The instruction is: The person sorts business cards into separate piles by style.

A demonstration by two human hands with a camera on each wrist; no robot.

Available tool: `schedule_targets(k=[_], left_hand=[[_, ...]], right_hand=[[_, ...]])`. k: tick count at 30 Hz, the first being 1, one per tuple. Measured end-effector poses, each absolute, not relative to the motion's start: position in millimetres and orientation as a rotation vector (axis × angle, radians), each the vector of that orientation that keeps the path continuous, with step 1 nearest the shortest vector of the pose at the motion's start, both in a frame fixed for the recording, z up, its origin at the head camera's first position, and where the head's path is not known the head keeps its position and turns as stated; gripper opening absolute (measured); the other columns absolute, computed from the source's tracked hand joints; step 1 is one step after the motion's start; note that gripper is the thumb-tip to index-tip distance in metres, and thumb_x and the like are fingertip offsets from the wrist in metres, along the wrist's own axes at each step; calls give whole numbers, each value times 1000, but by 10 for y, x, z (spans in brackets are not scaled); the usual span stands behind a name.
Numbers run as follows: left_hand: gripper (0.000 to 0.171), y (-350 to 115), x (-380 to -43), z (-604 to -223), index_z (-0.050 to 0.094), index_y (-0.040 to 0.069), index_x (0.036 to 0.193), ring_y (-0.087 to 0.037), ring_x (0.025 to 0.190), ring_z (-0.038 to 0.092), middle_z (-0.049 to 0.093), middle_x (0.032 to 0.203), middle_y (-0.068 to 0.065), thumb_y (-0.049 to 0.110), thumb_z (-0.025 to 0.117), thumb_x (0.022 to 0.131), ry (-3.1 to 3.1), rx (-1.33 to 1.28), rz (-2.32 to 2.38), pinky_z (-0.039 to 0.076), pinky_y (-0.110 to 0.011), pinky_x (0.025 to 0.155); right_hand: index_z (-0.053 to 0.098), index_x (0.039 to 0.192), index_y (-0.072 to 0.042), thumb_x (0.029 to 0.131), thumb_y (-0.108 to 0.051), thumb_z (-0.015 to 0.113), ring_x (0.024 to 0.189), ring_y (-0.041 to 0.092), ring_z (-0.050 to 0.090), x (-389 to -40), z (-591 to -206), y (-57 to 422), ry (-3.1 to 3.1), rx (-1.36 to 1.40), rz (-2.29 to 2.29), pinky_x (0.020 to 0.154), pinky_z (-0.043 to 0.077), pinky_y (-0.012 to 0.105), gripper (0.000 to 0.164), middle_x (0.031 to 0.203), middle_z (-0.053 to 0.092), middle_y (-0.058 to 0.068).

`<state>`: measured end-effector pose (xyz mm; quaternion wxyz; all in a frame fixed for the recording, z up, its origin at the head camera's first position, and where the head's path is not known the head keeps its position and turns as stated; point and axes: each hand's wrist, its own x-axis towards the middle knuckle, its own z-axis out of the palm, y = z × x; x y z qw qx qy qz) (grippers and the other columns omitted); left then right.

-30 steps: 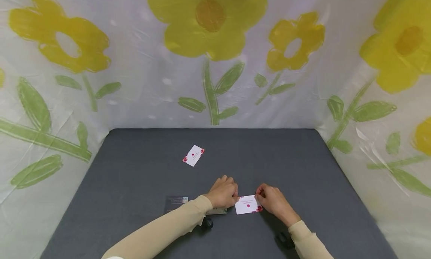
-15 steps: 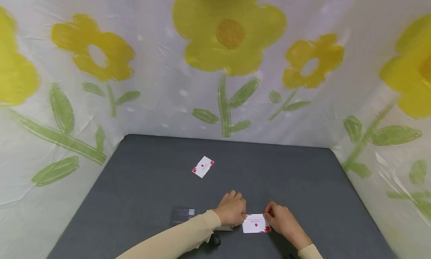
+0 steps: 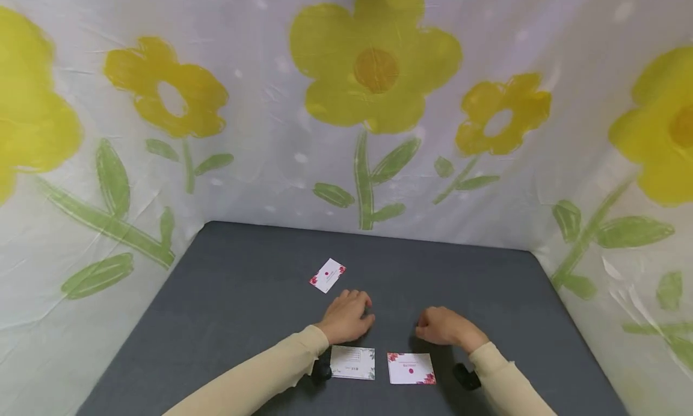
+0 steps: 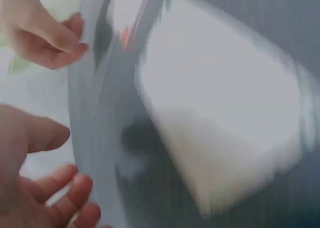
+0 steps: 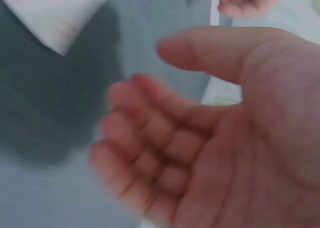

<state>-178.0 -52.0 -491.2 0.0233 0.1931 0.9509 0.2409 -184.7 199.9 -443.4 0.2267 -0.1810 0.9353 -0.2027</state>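
Note:
Over the dark table, my left hand [image 3: 346, 317] is raised just beyond a white card with grey-green leaf corners [image 3: 352, 362]. Its fingers are loosely bent and hold nothing; in the left wrist view the thumb and fingers stand apart beside the blurred card [image 4: 220, 98]. To the right lies a white card with red flower corners [image 3: 411, 368], flat on the table. My right hand [image 3: 448, 326] hovers past that card's far right corner, touching nothing. In the right wrist view its palm shows, fingers loosely curled with the thumb apart [image 5: 200, 123]. The dark card is hidden by the left sleeve.
A second red-flowered white card [image 3: 327, 275] lies slanted farther back on the dark grey table [image 3: 433, 272]. White curtains with painted yellow flowers [image 3: 260, 133] enclose the table's back and sides. A black wrist camera [image 3: 467, 377] sits on the right wrist.
Both hands have let go of the red-flowered card and lifted off. The left hand moved left and away, uncovering the leaf-cornered card; the right hand moved up slightly. The head view tilted upward.

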Motion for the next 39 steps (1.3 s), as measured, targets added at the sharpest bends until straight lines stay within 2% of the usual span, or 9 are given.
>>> schedule_targets(k=[3,5,11,14,17,20,29,35,39], left_hand=[[36,-848,-1935,-4917,65,2,112,-28,93,53,63,100,-13,33,69,96,3085,372,651,47,-43,76],[42,-1023,-2010,-4935,64,-3,109,-32,92,54,60,98,-17,36,70,95,3135,208,590,49,-46,71],[56,-1184,-2107,-5055,66,-8,102,-32,88,54,56,93,-19,47,75,91,3215,4,447,55,-48,61],[58,-1127,-2118,-5121,69,-8,103,-30,87,54,56,94,-17,48,78,89,3244,30,353,56,-46,61],[56,-1078,-2122,-5132,69,-6,104,-29,87,56,57,94,-16,46,80,88,3266,41,289,56,-45,64],[54,-1069,-2134,-5114,68,-5,105,-29,87,57,59,95,-16,44,81,88,3279,47,258,56,-44,68],[53,-1158,-2152,-5024,62,-2,105,-33,99,54,57,103,-17,38,87,82,3125,124,458,52,-49,83],[33,-1161,-2158,-4996,60,0,112,-36,103,59,62,106,-17,18,77,91,3047,163,682,53,-53,86],[16,-1141,-2211,-5001,66,3,108,-28,87,67,72,99,-12,13,69,96,3051,160,838,55,-46,75]], right_hand=[[70,115,-1,101,-16,63,92,24,69,-2161,-4337,1746,2594,-646,-541,83,56,47,22,106,74,10],[67,124,0,102,-13,60,102,29,70,-2378,-4347,1524,2595,-748,-526,90,56,50,27,115,73,15],[54,145,-5,100,-5,55,131,38,60,-2819,-4563,825,2602,-846,-476,108,48,54,45,139,62,21],[43,158,-17,97,-7,55,143,38,47,-2922,-4727,567,2601,-831,-344,115,42,56,63,153,49,18],[40,160,-29,95,-10,58,134,32,45,-2962,-4815,398,2635,-821,-171,110,44,55,70,149,46,12],[49,154,-34,97,-17,63,126,28,46,-2986,-4789,325,2664,-824,-71,107,46,53,62,143,47,8],[62,123,-18,84,-29,88,117,27,50,-2955,-4617,456,2605,-826,-142,103,49,49,49,129,54,10],[61,112,-9,90,-19,82,92,19,52,-2942,-4690,655,2582,-814,-447,84,48,38,32,103,62,5],[61,107,-6,95,-5,72,75,15,51,-2929,-4691,770,2567,-806,-687,70,42,29,16,90,63,4]])
